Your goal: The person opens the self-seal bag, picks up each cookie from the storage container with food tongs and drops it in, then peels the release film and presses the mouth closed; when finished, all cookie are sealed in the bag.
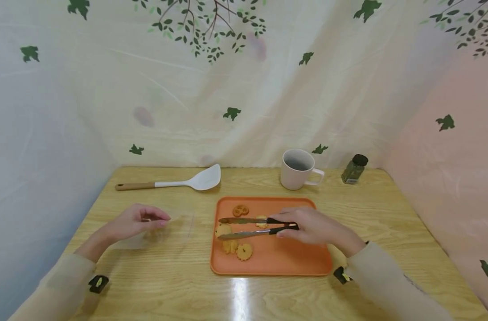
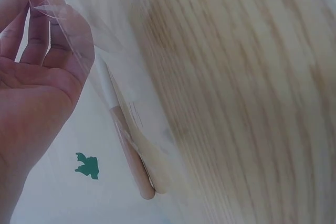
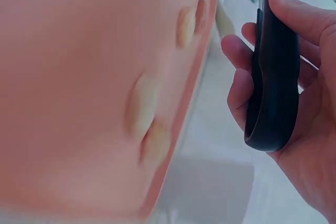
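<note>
My left hand (image 1: 137,220) pinches the edge of a clear plastic bag (image 1: 182,228) between thumb and fingertips, left of an orange tray (image 1: 293,258). Close up in the left wrist view, the see-through bag (image 2: 118,19) hangs from the fingers. Over the tray, my right hand (image 1: 308,225) grips metal tongs (image 1: 244,220) by their black handles (image 3: 275,72). Their two arms stand apart and point left, with the tips around a cookie (image 1: 223,230); whether they touch it I cannot tell. A scalloped cookie (image 1: 244,252) and a pretzel-shaped cookie (image 1: 240,211) lie nearby on the tray.
Behind the left hand lies a white spatula (image 1: 205,178) with a wooden handle. A pale mug (image 1: 293,176) stands behind the tray, and a small dark-capped jar (image 1: 354,170) is farther right. Leaf-printed cloth (image 1: 235,133) closes off the table's back and sides.
</note>
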`<action>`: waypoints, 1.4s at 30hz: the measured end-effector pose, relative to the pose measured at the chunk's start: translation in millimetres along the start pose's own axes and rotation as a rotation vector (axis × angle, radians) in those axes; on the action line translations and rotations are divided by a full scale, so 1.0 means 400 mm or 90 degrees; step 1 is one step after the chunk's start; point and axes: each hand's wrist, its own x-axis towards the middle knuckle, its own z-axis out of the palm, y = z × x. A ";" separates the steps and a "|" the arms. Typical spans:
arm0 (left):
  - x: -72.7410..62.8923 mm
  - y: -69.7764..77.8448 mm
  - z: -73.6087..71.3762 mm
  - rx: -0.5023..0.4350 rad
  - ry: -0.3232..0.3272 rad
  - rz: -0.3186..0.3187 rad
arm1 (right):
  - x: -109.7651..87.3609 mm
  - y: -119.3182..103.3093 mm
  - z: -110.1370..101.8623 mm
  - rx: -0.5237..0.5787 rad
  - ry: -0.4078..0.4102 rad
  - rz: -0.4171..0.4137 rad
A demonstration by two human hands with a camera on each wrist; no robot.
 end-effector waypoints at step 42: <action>0.043 0.057 0.047 -0.082 -0.014 0.092 | 0.377 -0.116 0.106 -0.068 -0.094 -0.046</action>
